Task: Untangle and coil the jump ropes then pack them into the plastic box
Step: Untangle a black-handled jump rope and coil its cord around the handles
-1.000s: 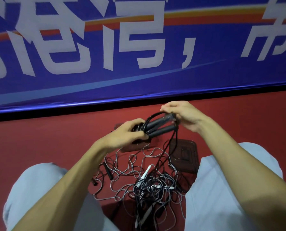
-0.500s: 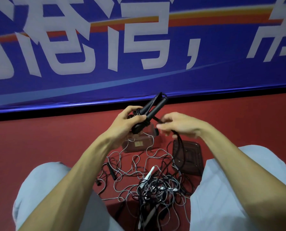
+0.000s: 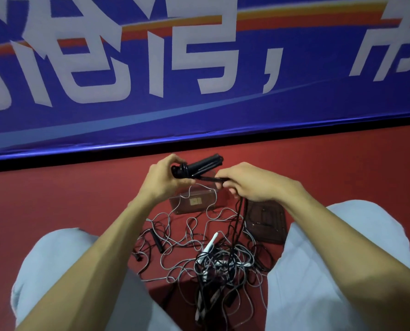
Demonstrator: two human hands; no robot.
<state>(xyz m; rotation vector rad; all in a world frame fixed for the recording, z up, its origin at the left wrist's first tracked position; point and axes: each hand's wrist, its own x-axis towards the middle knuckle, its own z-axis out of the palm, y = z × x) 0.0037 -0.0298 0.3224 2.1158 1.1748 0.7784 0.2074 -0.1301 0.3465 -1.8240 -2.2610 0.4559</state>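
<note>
My left hand grips the two black jump rope handles held together, with black cord wound around their near end. My right hand pinches that black cord, which runs taut from the handles and drops down to the floor. A tangled pile of grey and black jump ropes with a white handle lies on the red floor between my knees. The clear plastic box sits on the floor under my hands, partly hidden by them.
The box's dark lid lies flat to the right of the box, by my right knee. A loose black handle lies left of the pile. A blue banner wall stands just behind the floor strip.
My left hand has tilted the handles flatter, pointing right. My right hand came down from the handle tips, took the cord and has drawn it to the right.
</note>
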